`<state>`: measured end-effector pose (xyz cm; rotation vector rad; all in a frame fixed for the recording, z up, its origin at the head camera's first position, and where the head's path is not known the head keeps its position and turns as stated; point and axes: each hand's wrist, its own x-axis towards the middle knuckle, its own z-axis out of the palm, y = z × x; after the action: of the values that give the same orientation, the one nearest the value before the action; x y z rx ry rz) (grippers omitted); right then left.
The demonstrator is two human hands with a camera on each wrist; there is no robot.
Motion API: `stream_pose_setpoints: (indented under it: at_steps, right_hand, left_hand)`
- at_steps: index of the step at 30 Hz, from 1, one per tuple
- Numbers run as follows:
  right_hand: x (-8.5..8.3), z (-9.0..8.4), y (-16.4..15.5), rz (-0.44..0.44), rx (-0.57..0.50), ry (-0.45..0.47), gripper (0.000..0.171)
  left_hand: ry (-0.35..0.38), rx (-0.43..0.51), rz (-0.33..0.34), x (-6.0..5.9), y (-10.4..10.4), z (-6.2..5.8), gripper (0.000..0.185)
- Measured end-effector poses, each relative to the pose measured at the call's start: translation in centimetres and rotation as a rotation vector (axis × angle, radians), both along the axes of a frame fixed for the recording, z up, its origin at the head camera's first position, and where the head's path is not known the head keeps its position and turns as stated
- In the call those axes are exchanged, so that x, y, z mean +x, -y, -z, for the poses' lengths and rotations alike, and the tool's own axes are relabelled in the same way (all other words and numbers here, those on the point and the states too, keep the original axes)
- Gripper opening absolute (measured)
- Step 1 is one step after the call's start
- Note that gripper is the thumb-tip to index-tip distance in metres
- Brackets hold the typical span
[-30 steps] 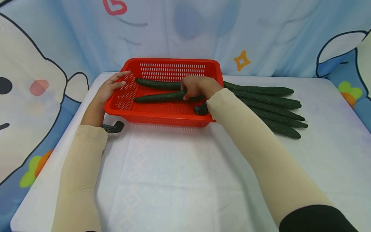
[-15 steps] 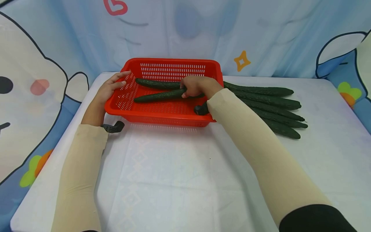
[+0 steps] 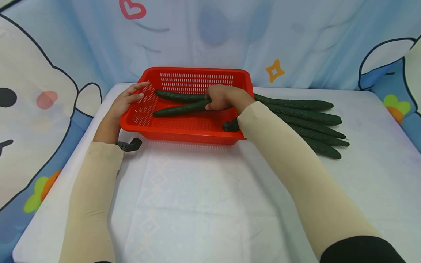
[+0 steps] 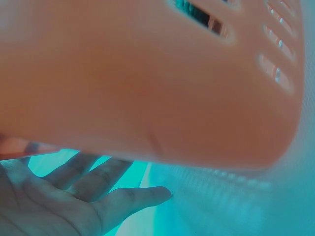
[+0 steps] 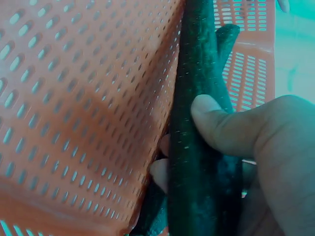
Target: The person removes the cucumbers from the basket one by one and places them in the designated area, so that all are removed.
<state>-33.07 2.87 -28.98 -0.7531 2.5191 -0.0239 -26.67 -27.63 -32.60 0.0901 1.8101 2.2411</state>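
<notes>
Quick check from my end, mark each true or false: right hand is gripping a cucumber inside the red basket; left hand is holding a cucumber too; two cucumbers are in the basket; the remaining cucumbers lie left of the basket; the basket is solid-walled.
1. The right hand grips a cucumber inside the red basket. True.
2. The left hand holds a cucumber. False: it rests against the basket's left side with straight fingers.
3. Two cucumbers are in the basket. True; the second cucumber lies behind the gripped one.
4. The spare cucumbers lie left of the basket. False: right of it.
5. The basket is solid-walled. False: slotted.
</notes>
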Motion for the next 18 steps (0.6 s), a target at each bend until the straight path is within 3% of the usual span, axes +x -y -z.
stream_pose_setpoints:
  at_steps: [18]
  right_hand:
    - [1.1, -1.0, 0.0, -0.021, -0.038, -0.059, 0.051]
  left_hand:
    - [-0.006, 0.025, 0.016, 0.9, -0.7, -1.1, 0.046]
